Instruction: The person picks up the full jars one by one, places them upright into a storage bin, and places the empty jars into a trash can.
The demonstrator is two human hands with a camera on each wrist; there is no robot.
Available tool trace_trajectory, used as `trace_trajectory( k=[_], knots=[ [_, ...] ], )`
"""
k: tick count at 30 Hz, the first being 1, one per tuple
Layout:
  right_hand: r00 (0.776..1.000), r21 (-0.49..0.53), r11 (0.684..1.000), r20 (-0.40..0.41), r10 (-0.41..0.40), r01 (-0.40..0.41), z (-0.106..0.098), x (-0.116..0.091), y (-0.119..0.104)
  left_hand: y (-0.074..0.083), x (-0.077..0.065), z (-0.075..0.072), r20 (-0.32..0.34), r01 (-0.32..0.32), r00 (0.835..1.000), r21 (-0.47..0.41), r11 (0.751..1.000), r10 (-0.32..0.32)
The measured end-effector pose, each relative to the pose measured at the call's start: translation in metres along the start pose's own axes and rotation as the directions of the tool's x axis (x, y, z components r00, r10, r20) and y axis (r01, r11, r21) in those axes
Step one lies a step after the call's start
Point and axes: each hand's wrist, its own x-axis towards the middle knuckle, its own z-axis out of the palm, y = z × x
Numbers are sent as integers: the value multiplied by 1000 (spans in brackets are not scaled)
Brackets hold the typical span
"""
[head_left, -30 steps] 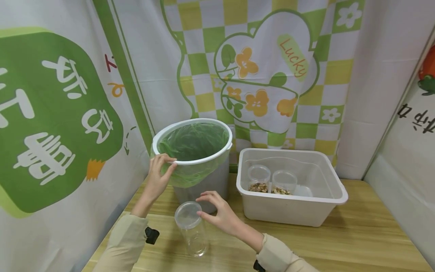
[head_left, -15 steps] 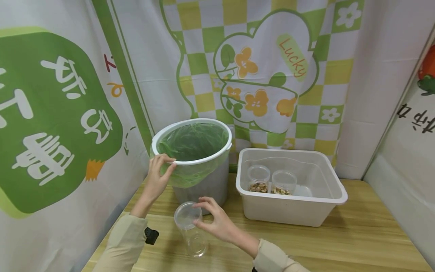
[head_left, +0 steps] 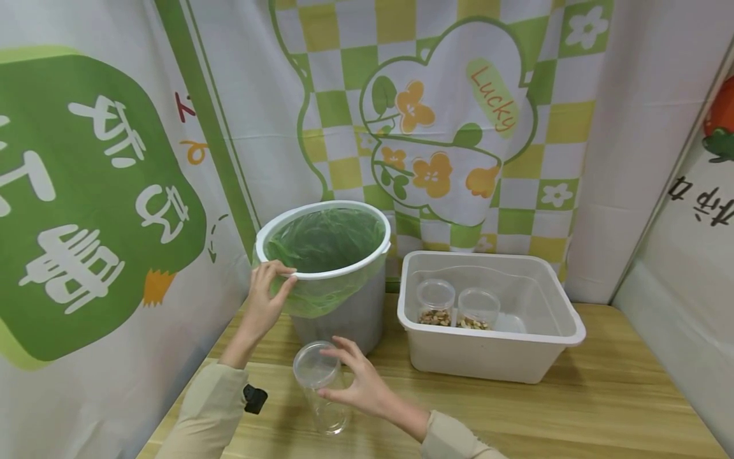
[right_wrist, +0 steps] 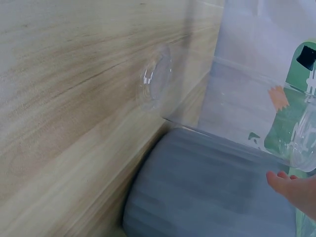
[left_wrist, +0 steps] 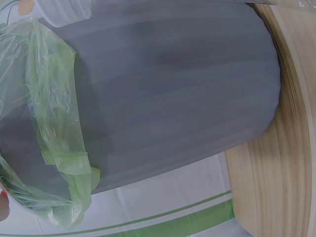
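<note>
At the near left rim of the trash bin [head_left: 352, 319], my left hand [head_left: 264, 299] pinches the white ring and the green bag [head_left: 312, 296] folded over it. Only a fingertip shows in the left wrist view's lower left. A tall clear plastic jar [head_left: 323, 401] with a clear lid [head_left: 316, 364] stands upright on the table in front of the bin. It looks empty. My right hand [head_left: 361, 386] has its thumb and fingers spread at the jar's right side, near the top. In the right wrist view the fingertips [right_wrist: 279, 181] appear beside the jar, without a clear grip.
Right of the bin stands a light grey plastic tub [head_left: 482, 357]. Inside it are two lidded clear jars, a left one [head_left: 437, 294] and a right one [head_left: 479, 306], each partly filled with nuts or similar pieces. Printed curtains [head_left: 447, 127] enclose the wooden table [head_left: 516, 414].
My right hand has moved leftward, so its spread thumb and fingers now overlap the jar's upper part. My left hand has stayed on the bin's rim.
</note>
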Motion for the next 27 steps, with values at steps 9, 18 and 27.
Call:
trace_trajectory(
  k=[9, 18, 27],
  knots=[
    [999, -13, 1000, -41, -26, 26, 7, -1, 2, -1, 0, 1, -13, -12, 1000, 3, 1000, 12],
    [992, -20, 998, -118, -55, 53, 17, -4, 6, -2, 0, 1, -8, -13, 1000, 6, 1000, 14],
    [978, -42, 995, -188, -96, 89, 23, -3, 8, -1, 0, 1, -5, -11, 1000, 1, 1000, 11]
  ],
)
